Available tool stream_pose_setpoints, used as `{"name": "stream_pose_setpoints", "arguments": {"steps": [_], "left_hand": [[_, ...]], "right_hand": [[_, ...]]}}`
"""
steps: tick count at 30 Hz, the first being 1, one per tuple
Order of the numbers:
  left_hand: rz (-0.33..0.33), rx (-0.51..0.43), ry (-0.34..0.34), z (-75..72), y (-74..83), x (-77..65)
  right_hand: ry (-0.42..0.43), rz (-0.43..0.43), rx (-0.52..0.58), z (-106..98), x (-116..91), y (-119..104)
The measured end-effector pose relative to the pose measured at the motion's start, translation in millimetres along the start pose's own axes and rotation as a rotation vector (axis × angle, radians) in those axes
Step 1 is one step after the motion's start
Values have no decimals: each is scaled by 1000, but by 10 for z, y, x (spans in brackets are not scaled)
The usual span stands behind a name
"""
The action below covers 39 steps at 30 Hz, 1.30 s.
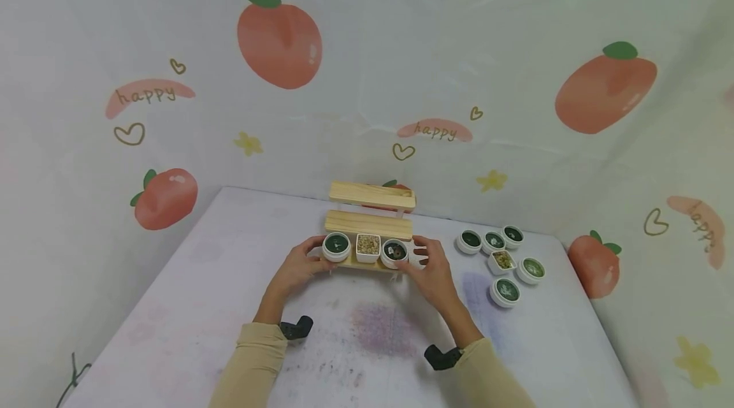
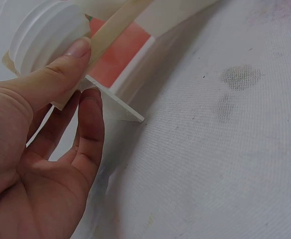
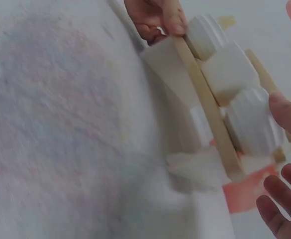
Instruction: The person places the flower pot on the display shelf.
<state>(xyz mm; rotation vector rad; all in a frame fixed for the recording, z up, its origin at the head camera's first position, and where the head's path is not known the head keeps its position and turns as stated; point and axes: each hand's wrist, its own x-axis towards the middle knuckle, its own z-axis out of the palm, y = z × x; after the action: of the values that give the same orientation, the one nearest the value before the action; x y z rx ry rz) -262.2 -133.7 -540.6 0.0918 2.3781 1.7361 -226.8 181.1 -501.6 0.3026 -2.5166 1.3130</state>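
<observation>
At the lower left of the head view, a thin dark cord [image 1: 73,377] shows beside the pale, stained table [image 1: 189,325], which spreads across the lower frame before a white cloth [image 1: 355,102] printed with peaches. Just left of the frame's middle, below a beige sleeve-topped wrist bearing a black device [image 1: 297,327], comes the left hand [image 1: 295,271]; its thumb lies over the front board's left end against a ribbed round white pot [image 1: 336,247] with dark green contents, and its other fingers curl beneath that board. The tiered wooden shelf [image 1: 369,224] stands at the centre of the frame, its two upper boards bare. On its lowest board, left to right, sit that round pot, a square white pot [image 1: 368,247] of pale granules, and a dark-filled round pot [image 1: 394,252]. Right of them is the right hand [image 1: 431,271], its thumb touching the dark-filled pot's side and its visible other fingers spread and slightly bent; whether the index finger meets the pot I cannot tell. Toward the right of the frame, six more pots stand on the table: three round ones [image 1: 493,242] along the back, a square granule-filled one [image 1: 503,261] in front of them, a green-filled round one [image 1: 505,292] nearest the viewer, and a lighter green one [image 1: 530,270] farthest right.
</observation>
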Motion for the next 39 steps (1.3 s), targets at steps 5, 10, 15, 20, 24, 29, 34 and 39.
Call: {"name": "stream_pose_setpoints", "arguments": {"steps": [5,10,15,20,24,29,34,39], "left_hand": [[-9,-6,-4,14,16,5],[-11,10,-4,17,15,12],[-7,1,2,11,-18,25],[2,-2,1,7,-14,13],[-10,0,8,2,5,-13],[-9,-8,1,4,19,-30],[1,-6,-7,10,14,-24],[-10,2,-2,19,19,-12]], "right_hand": [[21,38,-48,-243,19,68],[39,72,-112,-491,10,154],[50,106,-150,-726,-8,246],[78,111,-201,-929,-67,347],[78,137,-214,-1050,-143,423],[78,181,-225,-1165,-251,528],[86,211,-256,-1259,-358,621],[91,227,-282,-1315,-433,729]]}}
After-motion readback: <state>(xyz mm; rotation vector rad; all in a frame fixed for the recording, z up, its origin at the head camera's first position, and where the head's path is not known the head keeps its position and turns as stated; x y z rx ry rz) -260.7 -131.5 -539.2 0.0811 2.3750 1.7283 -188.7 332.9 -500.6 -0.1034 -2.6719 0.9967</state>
